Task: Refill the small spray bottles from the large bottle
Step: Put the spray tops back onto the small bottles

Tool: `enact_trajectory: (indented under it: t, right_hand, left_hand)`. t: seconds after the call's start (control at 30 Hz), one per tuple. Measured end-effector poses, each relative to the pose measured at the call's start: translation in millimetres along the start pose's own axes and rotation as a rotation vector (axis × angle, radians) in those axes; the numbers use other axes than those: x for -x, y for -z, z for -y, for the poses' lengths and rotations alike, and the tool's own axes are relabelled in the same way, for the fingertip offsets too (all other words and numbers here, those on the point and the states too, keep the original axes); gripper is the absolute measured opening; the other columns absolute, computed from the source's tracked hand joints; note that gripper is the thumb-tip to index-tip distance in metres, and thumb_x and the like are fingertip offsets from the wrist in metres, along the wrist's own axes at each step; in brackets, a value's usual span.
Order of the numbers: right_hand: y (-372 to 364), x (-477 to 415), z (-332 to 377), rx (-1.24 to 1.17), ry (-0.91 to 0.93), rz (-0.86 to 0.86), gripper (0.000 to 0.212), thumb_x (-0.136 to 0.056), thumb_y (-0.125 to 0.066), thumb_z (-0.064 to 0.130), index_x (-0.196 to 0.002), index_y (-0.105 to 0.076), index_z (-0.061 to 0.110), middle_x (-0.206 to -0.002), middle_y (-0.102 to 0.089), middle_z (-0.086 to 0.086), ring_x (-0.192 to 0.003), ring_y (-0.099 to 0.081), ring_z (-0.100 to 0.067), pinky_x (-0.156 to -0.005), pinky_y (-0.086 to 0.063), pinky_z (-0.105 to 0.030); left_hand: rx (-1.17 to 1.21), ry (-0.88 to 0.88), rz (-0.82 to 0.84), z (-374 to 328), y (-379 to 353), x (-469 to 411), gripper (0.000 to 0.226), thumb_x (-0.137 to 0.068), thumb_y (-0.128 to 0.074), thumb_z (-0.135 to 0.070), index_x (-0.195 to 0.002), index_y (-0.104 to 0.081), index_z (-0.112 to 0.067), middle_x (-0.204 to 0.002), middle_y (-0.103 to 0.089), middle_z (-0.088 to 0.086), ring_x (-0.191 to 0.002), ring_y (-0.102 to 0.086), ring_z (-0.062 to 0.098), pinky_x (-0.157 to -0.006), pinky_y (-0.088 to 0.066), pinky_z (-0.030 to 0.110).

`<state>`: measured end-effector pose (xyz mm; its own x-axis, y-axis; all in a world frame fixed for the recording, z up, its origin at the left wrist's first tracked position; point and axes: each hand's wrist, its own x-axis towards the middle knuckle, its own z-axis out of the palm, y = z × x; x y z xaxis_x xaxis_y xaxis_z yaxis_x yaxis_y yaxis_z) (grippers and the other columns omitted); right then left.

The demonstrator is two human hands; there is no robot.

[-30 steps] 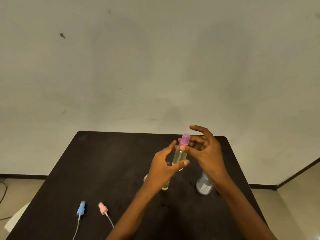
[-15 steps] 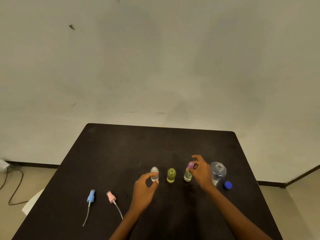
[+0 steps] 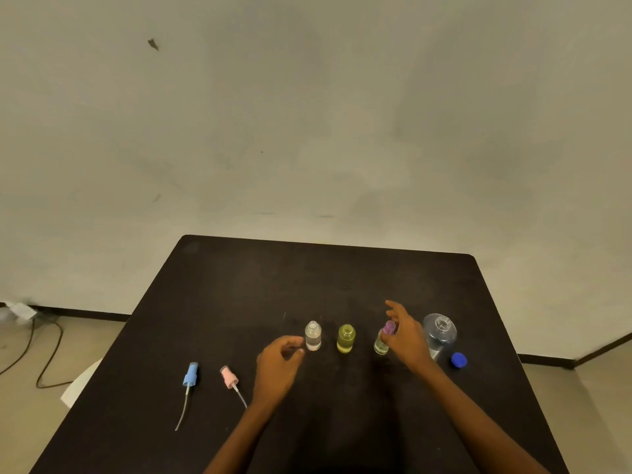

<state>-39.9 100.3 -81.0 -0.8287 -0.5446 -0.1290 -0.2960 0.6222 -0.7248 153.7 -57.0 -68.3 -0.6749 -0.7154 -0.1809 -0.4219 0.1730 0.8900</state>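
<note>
Now left hand (image 3: 278,366) loosely curled, holding nothing, beside clear small bottle (image 3: 313,336) mid table (image 3: 307,268); right hand (image 3: 405,336) spread beside purple-capped bottle (image 3: 380,345); grip the clear one low, keep upright; yellow bottle (image 3: 346,338) between, easy to knock; uncapped large bottle (image 3: 441,331), blue cap (image 3: 459,359) near right edge; pink spray head (image 3: 228,377), blue spray head (image 3: 190,374) front-left

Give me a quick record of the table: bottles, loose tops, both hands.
small bottles: clear bottle and yellow bottle topless; third bottle wears purple sprayer
large bottle: upright, uncapped, blue cap beside it
loose tops: blue sprayer, pink sprayer lying on table
left hand: empty, beside clear bottle
right hand: fingers spread at third bottle, contact unclear
</note>
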Motion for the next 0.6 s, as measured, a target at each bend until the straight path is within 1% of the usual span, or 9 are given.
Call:
enact_trajectory:
  t: [0.07,0.13,0.17,0.23,0.3,0.37,0.43,0.53,0.6]
  right_hand:
    - [1.8,1.5,5.4,0.024,0.003,-0.005,0.061,-0.081,-0.065,0.008,-0.135,-0.04,0.016,-0.133,-0.048,-0.008,-0.125,-0.043,-0.022,-0.098,-0.038,-0.033]
    - [4.3,4.0,12.8,0.067,0.043,-0.068,0.054,-0.082,-0.064,0.01,-0.132,-0.045,0.014,-0.138,-0.045,-0.008,-0.133,-0.033,-0.022,-0.103,-0.032,-0.032]
    - [6.1,5.4,17.2,0.078,0.079,-0.111,0.05,-0.083,-0.064,0.009,-0.13,-0.047,0.013,-0.138,-0.045,-0.008,-0.135,-0.03,-0.022,-0.104,-0.029,-0.03]
    - [10.4,7.4,26.8,0.079,0.144,-0.187,0.046,-0.082,-0.064,0.007,-0.126,-0.052,0.01,-0.135,-0.049,-0.009,-0.135,-0.03,-0.024,-0.102,-0.026,-0.026]
    - [15.0,8.0,36.5,0.051,0.165,-0.217,0.042,-0.082,-0.064,0.006,-0.123,-0.055,0.01,-0.132,-0.051,-0.009,-0.132,-0.033,-0.024,-0.102,-0.027,-0.027]
    - [18.5,8.2,44.4,0.018,0.178,-0.227,0.039,-0.082,-0.063,0.005,-0.12,-0.057,0.009,-0.129,-0.054,-0.008,-0.128,-0.037,-0.023,-0.099,-0.028,-0.026]
    - [20.9,9.1,50.5,-0.013,0.188,-0.232,0.035,-0.082,-0.063,0.004,-0.117,-0.059,0.01,-0.125,-0.056,-0.007,-0.124,-0.04,-0.023,-0.095,-0.029,-0.025]
    - [23.1,12.0,56.0,-0.064,0.2,-0.234,0.03,-0.082,-0.063,0.003,-0.111,-0.062,0.01,-0.118,-0.058,-0.004,-0.117,-0.044,-0.02,-0.091,-0.031,-0.024]
    - [23.4,14.3,58.5,-0.113,0.216,-0.235,0.028,-0.081,-0.063,0.001,-0.107,-0.063,0.011,-0.112,-0.059,-0.001,-0.109,-0.046,-0.016,-0.088,-0.034,-0.024]
  left_hand:
    - [-0.067,0.085,-0.184,11.2,15.0,-3.6,0.014,-0.086,-0.058,-0.009,-0.093,-0.066,-0.019,-0.09,-0.064,-0.009,-0.09,-0.062,0.011,-0.092,-0.049,0.035]
    - [-0.185,0.18,-0.287,28.9,33.0,-7.8,0.019,-0.087,-0.057,-0.016,-0.105,-0.063,-0.018,-0.101,-0.063,-0.002,-0.095,-0.061,0.018,-0.089,-0.048,0.038]
    - [-0.258,0.225,-0.272,39.0,40.9,-9.7,0.028,-0.086,-0.058,-0.017,-0.114,-0.059,-0.016,-0.112,-0.058,0.004,-0.102,-0.059,0.023,-0.087,-0.047,0.038]
    - [-0.431,0.311,-0.17,58.4,51.7,-14.0,0.045,-0.083,-0.061,-0.019,-0.126,-0.049,-0.015,-0.128,-0.046,0.012,-0.112,-0.052,0.031,-0.088,-0.048,0.043]
    - [-0.553,0.407,-0.072,70.9,57.5,-14.9,0.06,-0.082,-0.064,-0.023,-0.135,-0.038,-0.016,-0.138,-0.036,0.015,-0.119,-0.047,0.033,-0.093,-0.047,0.044]
    - [-0.594,0.489,-0.015,76.7,60.0,-14.2,0.071,-0.083,-0.064,-0.026,-0.142,-0.027,-0.016,-0.144,-0.026,0.016,-0.121,-0.047,0.031,-0.093,-0.046,0.04]
    - [-0.558,0.503,-0.01,81.9,62.0,-16.0,0.064,-0.083,-0.064,-0.024,-0.139,-0.034,-0.013,-0.14,-0.031,0.017,-0.112,-0.053,0.029,-0.089,-0.048,0.038]
    - [-0.472,0.462,-0.026,83.7,65.1,-20.0,0.044,-0.082,-0.065,-0.016,-0.123,-0.05,-0.008,-0.115,-0.054,0.014,-0.087,-0.056,0.02,-0.078,-0.05,0.035]
    - [-0.443,0.418,-0.033,77.4,63.8,-20.9,0.038,-0.083,-0.064,-0.015,-0.119,-0.052,-0.009,-0.1,-0.059,0.008,-0.08,-0.054,0.016,-0.075,-0.049,0.033]
